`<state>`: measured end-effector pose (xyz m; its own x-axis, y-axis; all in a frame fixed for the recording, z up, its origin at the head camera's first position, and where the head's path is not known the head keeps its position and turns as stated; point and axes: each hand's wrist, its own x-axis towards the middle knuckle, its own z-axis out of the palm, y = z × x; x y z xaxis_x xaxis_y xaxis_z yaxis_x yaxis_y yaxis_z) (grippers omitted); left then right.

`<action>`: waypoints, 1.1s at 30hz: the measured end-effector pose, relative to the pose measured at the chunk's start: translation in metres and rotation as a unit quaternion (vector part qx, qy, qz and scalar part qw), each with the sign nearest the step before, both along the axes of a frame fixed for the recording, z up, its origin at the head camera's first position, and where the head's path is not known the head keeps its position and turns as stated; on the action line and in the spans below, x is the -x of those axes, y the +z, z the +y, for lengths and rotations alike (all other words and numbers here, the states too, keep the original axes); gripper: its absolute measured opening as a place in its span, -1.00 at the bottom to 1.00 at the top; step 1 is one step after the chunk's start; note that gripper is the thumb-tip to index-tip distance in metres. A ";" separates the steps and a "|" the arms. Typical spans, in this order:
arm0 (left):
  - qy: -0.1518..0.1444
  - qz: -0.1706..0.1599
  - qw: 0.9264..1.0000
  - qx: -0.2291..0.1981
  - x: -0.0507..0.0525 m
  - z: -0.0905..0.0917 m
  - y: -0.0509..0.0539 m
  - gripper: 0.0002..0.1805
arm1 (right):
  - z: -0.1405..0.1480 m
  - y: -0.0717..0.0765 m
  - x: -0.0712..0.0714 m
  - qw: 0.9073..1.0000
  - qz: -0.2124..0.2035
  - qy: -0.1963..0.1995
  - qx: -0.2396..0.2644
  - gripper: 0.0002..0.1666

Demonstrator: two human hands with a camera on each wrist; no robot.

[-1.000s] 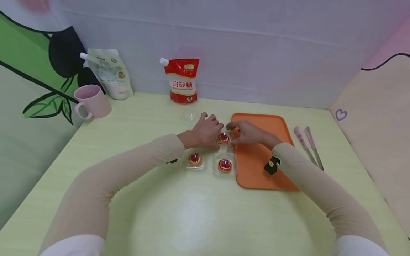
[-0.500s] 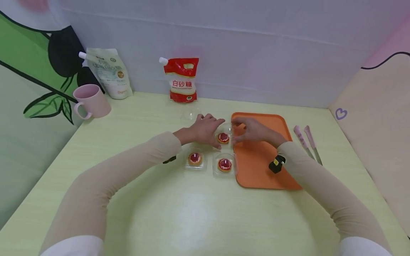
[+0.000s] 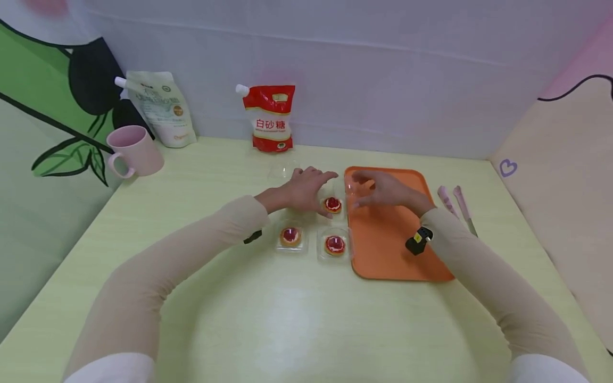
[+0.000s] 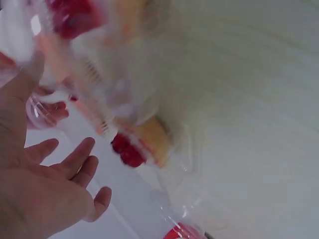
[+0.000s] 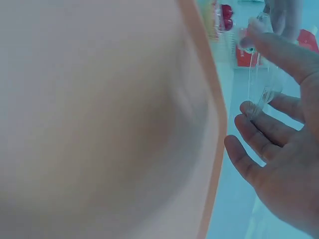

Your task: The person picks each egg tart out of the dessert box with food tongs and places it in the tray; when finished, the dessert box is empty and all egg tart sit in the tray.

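Clear plastic lid (image 5: 257, 82) sits pinched in the right hand (image 3: 384, 189), left hand (image 3: 305, 190) spread beside a glossy tart (image 3: 332, 205).

A person's right sleeve (image 3: 479, 266) hides the lower ends of two pink-handled utensils (image 3: 444, 199) and part of an orange tray (image 3: 383, 247). The left hand (image 3: 305, 190) covers the left side of the clear box (image 3: 342, 211) around the rearmost tart (image 3: 332, 205). Fine print on the pale pouch (image 3: 167, 109) is too small to read. Seen from the left wrist, the closest tart (image 4: 75, 17) blurs at the top edge; from the right wrist, the frame crops the right hand (image 5: 294, 164), whose fingers partly cover a clear lid (image 5: 260, 79).
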<state>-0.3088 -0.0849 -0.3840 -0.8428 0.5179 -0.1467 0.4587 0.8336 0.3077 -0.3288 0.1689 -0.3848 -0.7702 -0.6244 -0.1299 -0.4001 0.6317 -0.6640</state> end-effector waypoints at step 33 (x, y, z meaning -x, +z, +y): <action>0.124 0.066 0.968 -0.209 0.048 -0.005 0.015 -0.35 | -0.046 0.018 0.038 0.947 -0.175 -0.139 0.230 -0.26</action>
<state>-0.3565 -0.0901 -0.3688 -0.9459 0.2883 0.1488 0.3185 0.7381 0.5948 -0.3669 0.1228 -0.3664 -0.8731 -0.4567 -0.1708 0.0338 0.2928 -0.9556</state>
